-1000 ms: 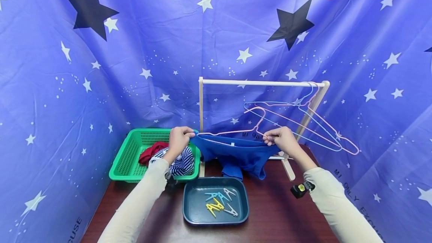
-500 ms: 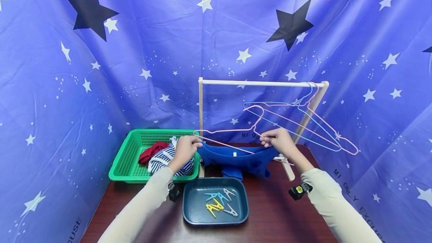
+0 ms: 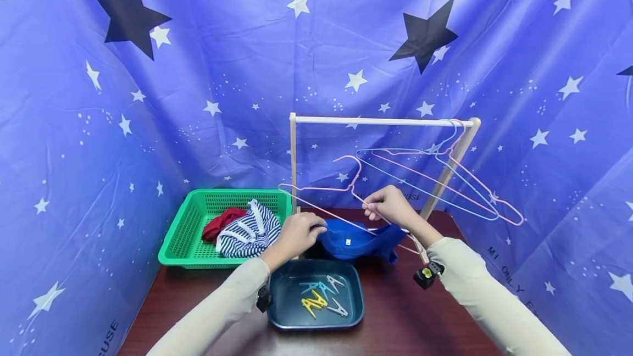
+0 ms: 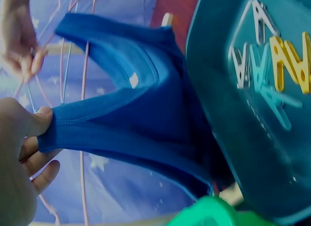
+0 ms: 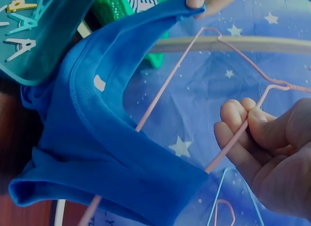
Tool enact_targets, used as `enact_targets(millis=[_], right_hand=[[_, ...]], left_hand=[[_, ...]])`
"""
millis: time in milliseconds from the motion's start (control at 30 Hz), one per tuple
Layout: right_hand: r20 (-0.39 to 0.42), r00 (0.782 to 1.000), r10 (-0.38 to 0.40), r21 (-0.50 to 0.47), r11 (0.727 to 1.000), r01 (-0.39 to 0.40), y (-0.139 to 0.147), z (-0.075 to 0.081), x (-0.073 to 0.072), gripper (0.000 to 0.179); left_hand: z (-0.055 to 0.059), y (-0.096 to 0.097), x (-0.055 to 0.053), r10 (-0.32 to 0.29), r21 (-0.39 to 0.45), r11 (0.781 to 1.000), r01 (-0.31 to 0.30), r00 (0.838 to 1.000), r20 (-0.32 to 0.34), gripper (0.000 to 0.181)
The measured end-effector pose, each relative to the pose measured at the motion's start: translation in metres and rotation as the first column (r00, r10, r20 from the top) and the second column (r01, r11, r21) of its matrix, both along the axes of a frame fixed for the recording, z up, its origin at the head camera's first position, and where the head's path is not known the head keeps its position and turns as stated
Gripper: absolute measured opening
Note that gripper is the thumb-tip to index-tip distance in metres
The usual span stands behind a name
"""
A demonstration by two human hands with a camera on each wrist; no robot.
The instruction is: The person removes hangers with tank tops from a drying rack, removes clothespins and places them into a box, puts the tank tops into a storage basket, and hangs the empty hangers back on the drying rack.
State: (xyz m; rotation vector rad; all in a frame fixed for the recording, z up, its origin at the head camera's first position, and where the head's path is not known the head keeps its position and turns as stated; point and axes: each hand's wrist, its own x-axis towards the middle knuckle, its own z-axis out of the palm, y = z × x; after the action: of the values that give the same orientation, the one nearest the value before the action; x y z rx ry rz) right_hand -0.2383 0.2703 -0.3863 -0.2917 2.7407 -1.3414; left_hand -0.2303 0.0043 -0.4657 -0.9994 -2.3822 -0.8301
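My left hand [image 3: 299, 233] pinches the neckline edge of a blue shirt [image 3: 366, 247] between thumb and fingers. A small white tag [image 5: 99, 83] shows inside its collar. With thumb and fingertips, my right hand [image 3: 390, 206] grips one arm of a pink clothes hanger [image 5: 226, 148]. That arm's lower end runs inside the shirt and comes out at the sleeve in the right wrist view. The hanger's other arm stands free of the cloth, above my left hand. Its hook points up and to the left in the head view.
A white rack [image 3: 366, 121] behind bears a blue hanger [image 3: 395, 180] and another pink hanger [image 3: 511, 222] at its right end. A green basket [image 3: 173, 246] at left holds red and striped clothes. The dark tray [image 3: 284, 315] in front holds several clothes pegs [image 3: 312, 306].
My left hand has moved right and down with the shirt's edge, and the collar has bunched inward. The pink hanger has shifted left with my right hand, which now sits above the cloth.
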Motion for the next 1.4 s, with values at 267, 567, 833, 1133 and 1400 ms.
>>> enact_targets(millis=[267, 567, 833, 1133, 1400], right_hand=[[0.106, 0.992, 0.068, -0.024, 0.998, -0.066, -0.027, 0.005, -0.003, 0.015], [0.214, 0.973, 0.087, -0.082, 0.994, -0.071, -0.059, 0.002, -0.008, 0.017], [0.266, 0.962, 0.055, -0.093, 0.995, -0.031, -0.073, -0.001, -0.016, 0.015], [0.292, 0.954, 0.064, -0.151, 0.988, -0.020, -0.084, -0.002, -0.019, 0.011], [0.292, 0.956, 0.039, -0.175, 0.984, 0.013, -0.085, -0.005, -0.024, 0.011]], left_hand=[[-0.005, 0.030, 0.012, -0.102, -0.024, 0.995, 0.100, 0.980, -0.169, 0.009], [-0.007, 0.051, 0.020, -0.199, 0.012, 0.976, 0.218, 0.914, -0.354, 0.007], [-0.009, 0.061, 0.018, -0.234, -0.012, 0.965, 0.261, 0.840, -0.490, 0.006], [-0.007, 0.065, 0.016, -0.217, -0.070, 0.975, 0.210, 0.845, -0.489, 0.006], [-0.003, 0.068, 0.018, -0.206, -0.142, 0.977, 0.157, 0.863, -0.461, 0.007]])
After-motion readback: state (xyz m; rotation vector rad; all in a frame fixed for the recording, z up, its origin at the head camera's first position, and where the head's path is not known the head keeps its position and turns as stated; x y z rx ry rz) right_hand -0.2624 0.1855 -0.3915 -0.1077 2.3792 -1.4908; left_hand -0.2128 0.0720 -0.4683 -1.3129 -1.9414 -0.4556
